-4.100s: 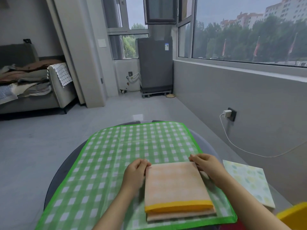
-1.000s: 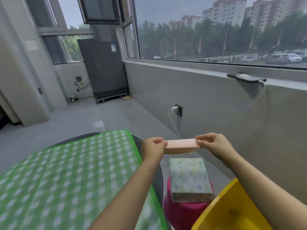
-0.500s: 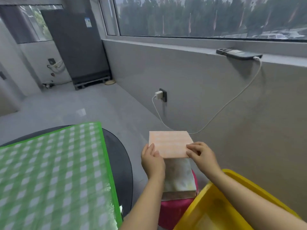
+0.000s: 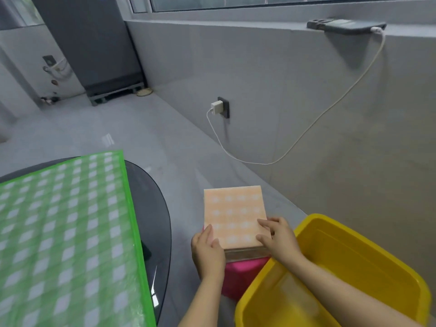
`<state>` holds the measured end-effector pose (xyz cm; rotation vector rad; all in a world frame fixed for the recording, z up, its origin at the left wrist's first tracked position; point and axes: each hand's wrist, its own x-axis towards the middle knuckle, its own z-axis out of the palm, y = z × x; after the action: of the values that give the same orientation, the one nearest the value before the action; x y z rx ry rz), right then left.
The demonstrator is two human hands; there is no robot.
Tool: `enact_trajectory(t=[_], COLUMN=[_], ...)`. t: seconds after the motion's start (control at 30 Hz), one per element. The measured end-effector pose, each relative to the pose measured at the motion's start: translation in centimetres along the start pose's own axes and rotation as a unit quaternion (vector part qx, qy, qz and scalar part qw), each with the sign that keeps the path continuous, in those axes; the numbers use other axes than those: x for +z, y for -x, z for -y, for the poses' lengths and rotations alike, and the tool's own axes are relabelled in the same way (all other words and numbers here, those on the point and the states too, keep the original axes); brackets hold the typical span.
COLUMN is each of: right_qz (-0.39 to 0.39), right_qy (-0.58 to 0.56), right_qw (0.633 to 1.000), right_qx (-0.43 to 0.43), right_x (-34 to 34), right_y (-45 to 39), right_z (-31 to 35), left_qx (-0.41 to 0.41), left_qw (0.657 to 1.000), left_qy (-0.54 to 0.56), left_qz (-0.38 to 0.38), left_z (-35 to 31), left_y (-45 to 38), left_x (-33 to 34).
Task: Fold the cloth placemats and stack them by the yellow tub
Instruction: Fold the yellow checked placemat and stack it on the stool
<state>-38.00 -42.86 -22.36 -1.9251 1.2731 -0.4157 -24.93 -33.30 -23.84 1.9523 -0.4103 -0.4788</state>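
A folded orange checked placemat (image 4: 233,214) lies flat on top of the stack on a pink stool (image 4: 238,274), left of the yellow tub (image 4: 354,260). The placemats under it show only as a thin edge (image 4: 245,252) at the near side. My left hand (image 4: 207,251) holds the orange placemat's near left edge, thumb on top. My right hand (image 4: 276,234) rests on its near right corner with fingers spread over the cloth.
A green checked cloth (image 4: 66,232) covers a dark round table (image 4: 155,208) at the left. A white charger cable (image 4: 295,142) runs from a wall socket to a phone (image 4: 344,25) on the sill. Grey floor lies beyond the stool.
Both hands carried the orange placemat from the table over to the stool and lowered it onto the floral placemat, which it now covers. The view tilted further down.
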Motion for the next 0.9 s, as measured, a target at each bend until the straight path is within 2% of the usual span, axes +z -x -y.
enact_trajectory(t=[0.3, 0.5, 0.7, 0.83, 0.9], right_qz=[0.017, 0.025, 0.036, 0.016, -0.004], right_qy=[0.035, 0.067, 0.102, 0.106, 0.104], right_qw=[0.999, 0.997, 0.994, 0.994, 0.994], right_qx=[0.02, 0.03, 0.025, 0.01, -0.018], right_x=[0.9, 1.9, 1.9, 0.3, -0.8], right_y=[-0.8, -1.2, -1.2, -0.9, -0.7], right_z=[-0.4, -1.0, -1.2, -0.1, 1.3], left_qx=[0.005, -0.035, -0.058, -0.04, -0.002], left_qw=[1.0, 0.995, 0.995, 0.993, 0.991], left_qy=[-0.025, -0.082, -0.075, -0.112, -0.137], left_qz=[0.0, -0.033, -0.004, 0.005, 0.012], left_z=[1.0, 1.6, 1.2, -1.4, -3.4], left_y=[-0.3, -0.4, -0.2, 0.8, 1.6], left_x=[0.4, 0.8, 0.5, 0.2, -0.2])
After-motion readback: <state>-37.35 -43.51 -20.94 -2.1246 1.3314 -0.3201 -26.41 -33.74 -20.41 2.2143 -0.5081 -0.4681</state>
